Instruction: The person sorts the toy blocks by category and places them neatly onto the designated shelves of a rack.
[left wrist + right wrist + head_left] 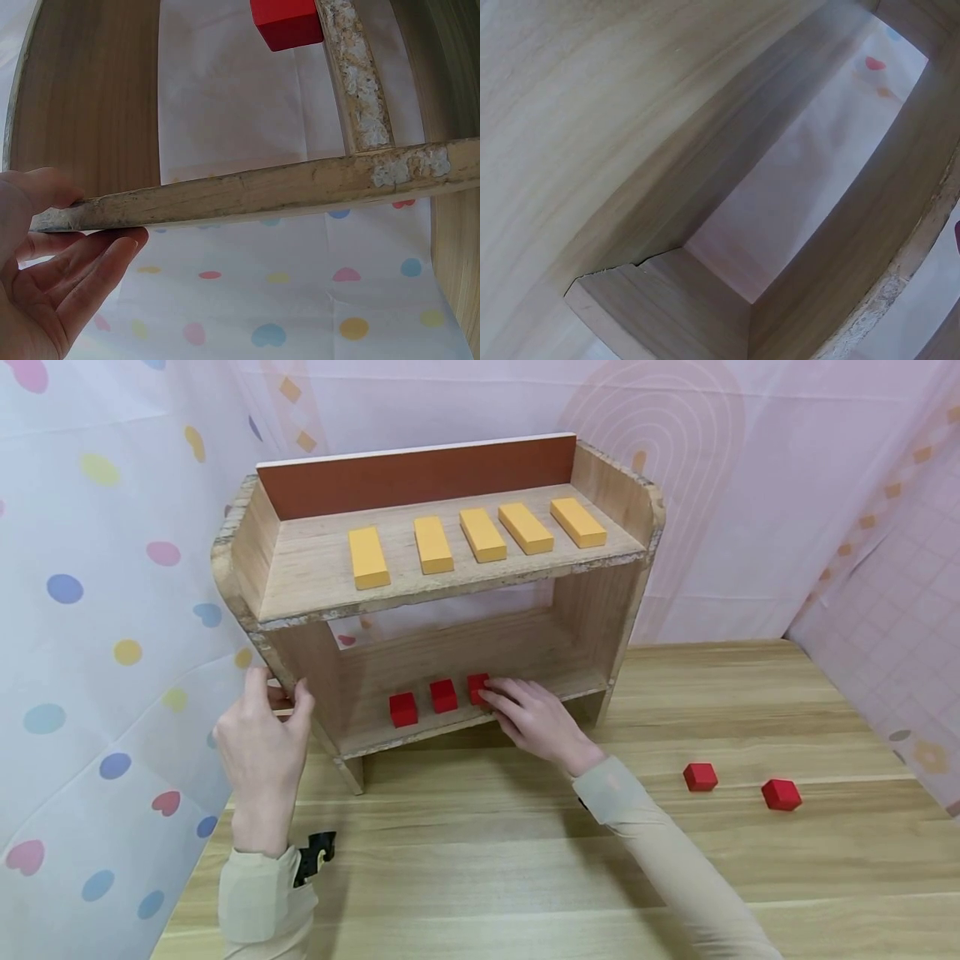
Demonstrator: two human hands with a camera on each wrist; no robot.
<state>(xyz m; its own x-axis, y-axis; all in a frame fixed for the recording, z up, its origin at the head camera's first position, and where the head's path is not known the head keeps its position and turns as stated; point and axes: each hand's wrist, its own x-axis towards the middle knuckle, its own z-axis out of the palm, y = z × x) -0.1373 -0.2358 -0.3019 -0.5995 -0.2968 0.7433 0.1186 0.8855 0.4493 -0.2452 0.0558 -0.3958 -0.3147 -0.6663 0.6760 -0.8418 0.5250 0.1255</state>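
Observation:
My left hand (262, 735) grips the front edge of the left side panel (240, 191) of a small wooden shelf (307, 568); in the left wrist view the thumb lies on the inner side and the fingers on the outer. At the front of the lower board, my right hand (540, 722) pinches a red cube (475, 687), partly covered by the fingertips. Left of it on the same board sit two more red cubes, a middle one (443, 696) and a left one (403, 710). The right wrist view shows shelf boards but no hand.
Several yellow blocks (433, 545) lie in a row on the upper board, before a reddish-brown back strip (420, 477). Two red cubes, one nearer (701, 777) and one farther right (782, 794), rest on the wooden table (465, 860). Patterned cloth (135, 602) hangs behind and beside.

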